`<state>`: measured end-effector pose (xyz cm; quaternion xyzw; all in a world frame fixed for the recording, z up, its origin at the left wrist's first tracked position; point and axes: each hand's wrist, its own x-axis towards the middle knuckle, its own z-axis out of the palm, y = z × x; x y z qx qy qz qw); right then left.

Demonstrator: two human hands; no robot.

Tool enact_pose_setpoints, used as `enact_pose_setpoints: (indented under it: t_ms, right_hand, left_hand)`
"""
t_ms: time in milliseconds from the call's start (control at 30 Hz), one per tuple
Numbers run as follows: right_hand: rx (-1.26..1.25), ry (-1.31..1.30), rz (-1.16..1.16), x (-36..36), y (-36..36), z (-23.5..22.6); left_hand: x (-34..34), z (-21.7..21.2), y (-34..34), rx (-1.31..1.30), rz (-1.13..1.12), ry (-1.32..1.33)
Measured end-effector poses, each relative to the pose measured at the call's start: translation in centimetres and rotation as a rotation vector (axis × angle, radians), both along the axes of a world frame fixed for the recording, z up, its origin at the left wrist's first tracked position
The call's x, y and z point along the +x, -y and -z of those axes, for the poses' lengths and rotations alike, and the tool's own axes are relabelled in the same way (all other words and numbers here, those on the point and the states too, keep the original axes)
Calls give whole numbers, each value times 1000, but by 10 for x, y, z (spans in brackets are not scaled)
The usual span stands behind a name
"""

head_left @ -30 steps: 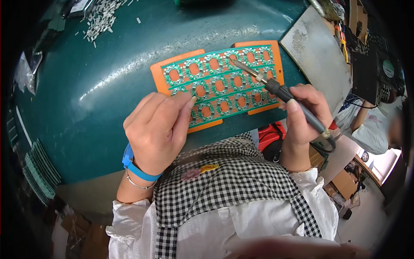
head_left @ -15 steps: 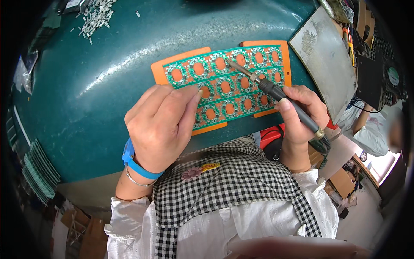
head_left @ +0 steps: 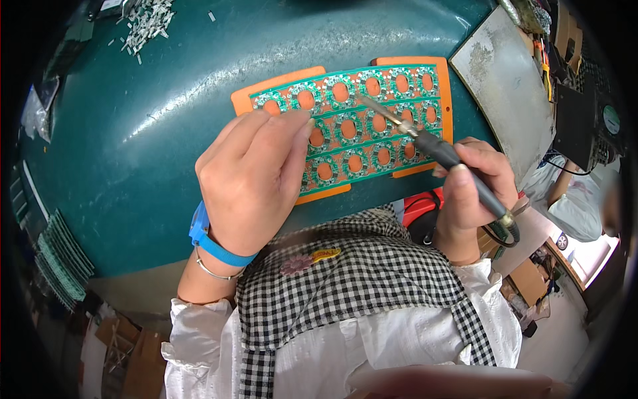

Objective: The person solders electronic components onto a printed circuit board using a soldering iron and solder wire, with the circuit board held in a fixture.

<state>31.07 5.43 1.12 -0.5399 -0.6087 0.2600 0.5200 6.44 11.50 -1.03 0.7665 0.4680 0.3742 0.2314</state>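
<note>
A green circuit board panel (head_left: 335, 150) with rows of ring-shaped boards lies in an orange tray (head_left: 282, 80). My left hand (head_left: 249, 179) rests over its left part, thumb and fingers pinched together. Whatever is between those fingertips is too small to make out. A soldering iron (head_left: 440, 150) with a dark handle is gripped in my right hand (head_left: 475, 189). Its metal tip slants to the upper left, over the panel between the top and middle rows. Whether the tip touches the board cannot be told. My left hand hides the panel's lower left corner.
Small pale parts (head_left: 147, 26) lie heaped at the far left of the green table (head_left: 133, 173). A worn metal plate (head_left: 508, 80) stands right of the tray. Stacked green boards (head_left: 63, 259) sit at the left edge. Another person (head_left: 578, 206) is at the right.
My right hand and the soldering iron have shifted slightly right and nearer me, and the tip has moved off the top-row ring. My left hand has moved slightly; the tray's right end sits slightly farther away.
</note>
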Motion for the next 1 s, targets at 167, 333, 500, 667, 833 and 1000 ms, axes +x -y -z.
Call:
enact_pose_setpoints:
  t_ms: [167,333,500,667,833,1000]
  right_hand:
    - [-59,124,-35,-6,-3,6]
    - [-44,175,-67,-7,-6,8]
    - [-11,207,-110,-7,-8,8]
    - [27,302,-162,-10,-11,-2]
    - [24,352,-166,-13,-9,-4]
    - [-16,331,-106,-8,3,-2]
  left_hand:
    - [5,4,-3,-7,8,-7]
    - [5,8,-3,-22,28,-8]
    - [5,11,-4,3,44,-37]
    - [6,14,-2,9,50,-50]
    - [7,14,-4,13,71,-55]
    - [1,2,2,-62,63,-29]
